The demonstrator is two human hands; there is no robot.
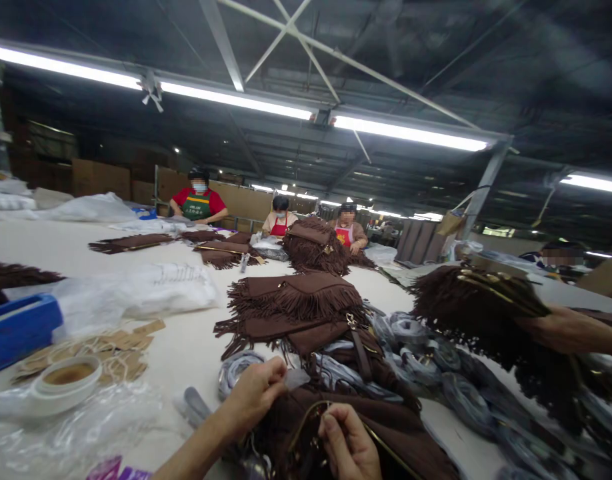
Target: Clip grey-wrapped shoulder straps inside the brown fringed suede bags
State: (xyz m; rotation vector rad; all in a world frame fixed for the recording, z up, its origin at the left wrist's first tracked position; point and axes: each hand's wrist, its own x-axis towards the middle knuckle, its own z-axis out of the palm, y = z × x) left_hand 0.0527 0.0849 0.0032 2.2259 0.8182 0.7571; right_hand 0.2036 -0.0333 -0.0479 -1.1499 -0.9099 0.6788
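Note:
A brown bag [401, 433] lies in front of me with its gold zipper showing. My right hand [349, 440] is closed in a pinch at the zippered edge of this bag. Just left of it, my left hand [256, 390] is raised with its fingers pinched together. A translucent plastic piece [298, 379] shows beside the left fingertips; whether they grip it I cannot tell. Beyond both hands lies a fringed brown bag [306, 300] with a strap and a gold clasp. Wrapped straps in coils [463, 400] lie to the right.
On the left are a blue tape dispenser [23, 330], a tape roll [69, 380], cardboard tags [121, 350] and clear plastic. Another person's hand [561, 330] holds a fringed bag [466, 313] at right. Several co-workers stand across the white table [186, 347], near more fringed bags [316, 243].

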